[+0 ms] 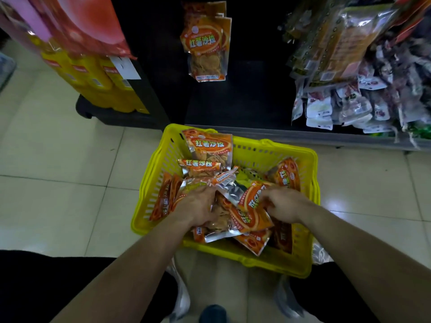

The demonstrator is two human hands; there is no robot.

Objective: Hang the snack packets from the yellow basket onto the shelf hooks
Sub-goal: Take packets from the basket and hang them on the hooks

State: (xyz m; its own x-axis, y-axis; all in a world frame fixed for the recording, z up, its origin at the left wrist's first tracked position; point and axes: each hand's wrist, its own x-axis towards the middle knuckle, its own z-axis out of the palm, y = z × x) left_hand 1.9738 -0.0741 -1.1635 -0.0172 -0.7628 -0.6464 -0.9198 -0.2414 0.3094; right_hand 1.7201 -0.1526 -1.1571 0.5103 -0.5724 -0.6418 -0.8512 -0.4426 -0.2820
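Orange foil snack packets (pixel 207 145) are lying in the yellow plastic basket (pixel 245 259) under both hands. Right hand (pixel 283 203) is pinching one packet (pixel 250 200), left hand (pixel 198 206) burrowing, hold unclear; lifting risks dragging neighbours out.

I get a dim, uneven picture. The shelf back (pixel 245 94) is almost black, while the pale floor tiles (pixel 58 148) throw back soft overhead glare, brightest just right of the yellow basket (pixel 268 259). The foil packets (pixel 229 191) glint. The wide lens bends the edges, and the hanging goods (pixel 349 54) at the upper right smear into blur.
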